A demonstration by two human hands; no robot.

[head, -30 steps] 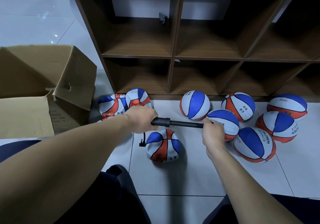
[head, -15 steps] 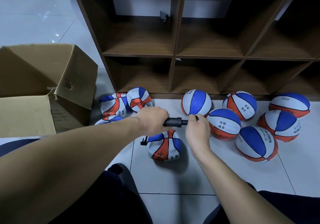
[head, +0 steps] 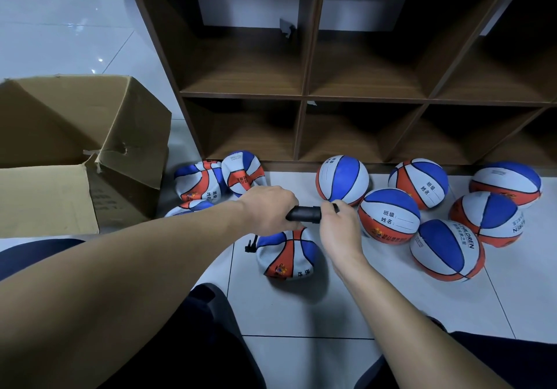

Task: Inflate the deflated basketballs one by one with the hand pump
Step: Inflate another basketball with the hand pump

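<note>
Left hand (head: 268,209) grips the pump (head: 303,214) barrel, right hand (head: 339,226) curls round its handle, pushed in. The limp ball (head: 289,254) lies just below, near. A hard stroke might tug the hose (head: 250,245) free, I'd guess.

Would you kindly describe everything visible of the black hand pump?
The hand pump is a slim black tube, apparently plastic, held level above the half-flat basketball on the tiled floor. The left hand grips its barrel; the right hand grips the handle end, close against the barrel, so no rod shows. A thin black hose hangs below the left hand beside the ball; its connection is hidden.
</note>
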